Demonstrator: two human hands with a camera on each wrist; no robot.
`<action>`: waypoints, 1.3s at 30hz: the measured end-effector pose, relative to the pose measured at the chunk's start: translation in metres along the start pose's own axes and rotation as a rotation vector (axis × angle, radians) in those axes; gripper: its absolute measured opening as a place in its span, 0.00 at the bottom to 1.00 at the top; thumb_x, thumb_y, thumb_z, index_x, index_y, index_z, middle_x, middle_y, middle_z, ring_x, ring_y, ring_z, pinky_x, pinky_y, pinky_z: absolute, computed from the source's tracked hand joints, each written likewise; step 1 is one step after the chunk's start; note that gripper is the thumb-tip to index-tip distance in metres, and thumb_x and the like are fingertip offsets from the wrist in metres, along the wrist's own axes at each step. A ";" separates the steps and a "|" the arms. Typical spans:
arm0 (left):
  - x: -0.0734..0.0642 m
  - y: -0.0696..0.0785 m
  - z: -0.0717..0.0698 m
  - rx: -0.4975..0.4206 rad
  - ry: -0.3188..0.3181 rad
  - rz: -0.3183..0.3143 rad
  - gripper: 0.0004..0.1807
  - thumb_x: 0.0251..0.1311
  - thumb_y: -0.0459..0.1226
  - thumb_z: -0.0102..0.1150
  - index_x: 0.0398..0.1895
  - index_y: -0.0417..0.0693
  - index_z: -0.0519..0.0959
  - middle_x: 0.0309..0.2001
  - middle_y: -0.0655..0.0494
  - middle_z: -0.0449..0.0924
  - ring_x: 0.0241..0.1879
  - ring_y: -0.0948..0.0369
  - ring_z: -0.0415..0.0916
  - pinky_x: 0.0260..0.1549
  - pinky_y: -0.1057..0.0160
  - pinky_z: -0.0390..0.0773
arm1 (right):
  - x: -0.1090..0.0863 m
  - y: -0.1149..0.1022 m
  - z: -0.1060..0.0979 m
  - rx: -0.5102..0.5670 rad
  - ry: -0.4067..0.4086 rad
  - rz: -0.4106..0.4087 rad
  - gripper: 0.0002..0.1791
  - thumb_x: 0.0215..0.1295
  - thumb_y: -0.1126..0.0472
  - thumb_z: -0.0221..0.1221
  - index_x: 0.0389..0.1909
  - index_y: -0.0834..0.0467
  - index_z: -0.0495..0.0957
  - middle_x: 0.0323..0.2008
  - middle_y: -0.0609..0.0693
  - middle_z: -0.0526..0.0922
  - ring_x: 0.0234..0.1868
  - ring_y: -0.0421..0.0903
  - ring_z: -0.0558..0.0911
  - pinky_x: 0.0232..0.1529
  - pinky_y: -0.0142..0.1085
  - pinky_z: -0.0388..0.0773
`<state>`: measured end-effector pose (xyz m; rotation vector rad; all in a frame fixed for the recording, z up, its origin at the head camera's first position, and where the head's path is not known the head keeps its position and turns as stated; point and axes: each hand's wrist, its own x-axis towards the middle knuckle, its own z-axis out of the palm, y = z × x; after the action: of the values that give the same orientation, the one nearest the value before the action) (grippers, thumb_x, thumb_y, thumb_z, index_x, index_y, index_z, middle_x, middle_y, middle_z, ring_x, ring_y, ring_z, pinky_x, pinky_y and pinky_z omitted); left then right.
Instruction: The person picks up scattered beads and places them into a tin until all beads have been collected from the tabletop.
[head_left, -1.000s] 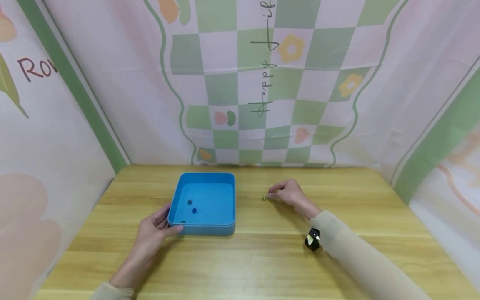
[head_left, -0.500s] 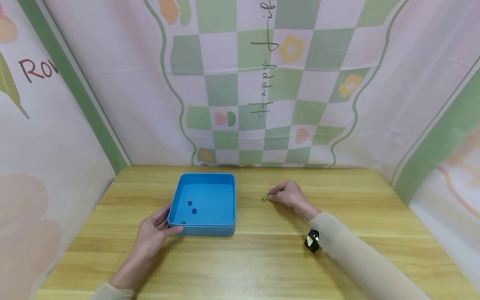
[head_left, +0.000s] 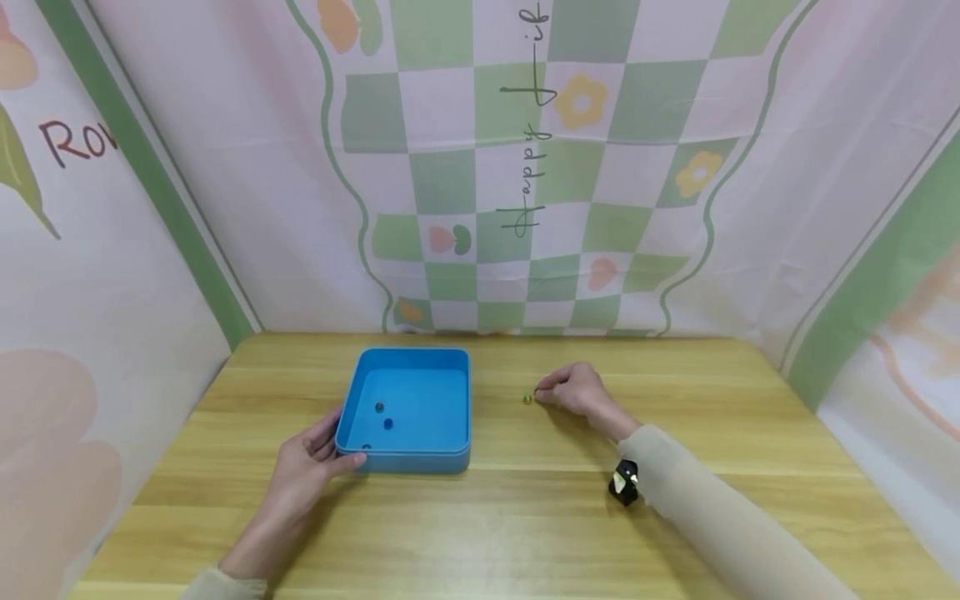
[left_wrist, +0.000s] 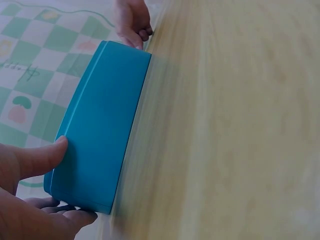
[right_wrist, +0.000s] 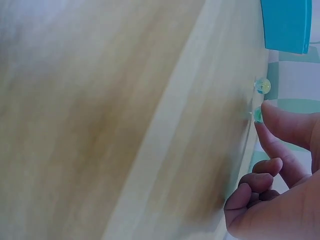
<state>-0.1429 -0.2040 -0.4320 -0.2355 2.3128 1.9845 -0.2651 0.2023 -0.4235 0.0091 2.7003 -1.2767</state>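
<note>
A blue square box [head_left: 408, 462] stands on the wooden table, left of centre. My left hand [head_left: 303, 467] grips its near left corner, thumb on the front wall and fingers round the left side. Inside lie a dark reddish marble [head_left: 379, 407], a dark blue marble [head_left: 387, 424] and another marble [head_left: 367, 447] partly hidden by the front rim. To the right of the box, my right hand [head_left: 579, 392] pinches a green marble [right_wrist: 258, 114] between thumb and forefinger at the table surface, its other fingers curled. Close beside it sits a clear yellowish marble [head_left: 527, 399].
The wooden table [head_left: 465, 533] ends at the back against a hanging checked cloth [head_left: 502, 167]. More printed cloth hangs at both sides. A black device [head_left: 624, 482] with a pale patch sits at my right wrist, under the beige sleeve [head_left: 720, 508].
</note>
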 end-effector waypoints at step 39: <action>0.000 -0.001 0.000 -0.005 0.003 -0.007 0.49 0.61 0.27 0.73 0.82 0.38 0.57 0.81 0.38 0.54 0.78 0.42 0.56 0.69 0.55 0.67 | -0.018 -0.030 -0.009 0.204 -0.097 -0.009 0.16 0.67 0.59 0.71 0.53 0.62 0.88 0.64 0.63 0.81 0.72 0.65 0.70 0.75 0.61 0.63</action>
<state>-0.1429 -0.2039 -0.4326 -0.2473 2.3052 1.9886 -0.2503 0.1912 -0.3927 -0.0403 2.4817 -1.5090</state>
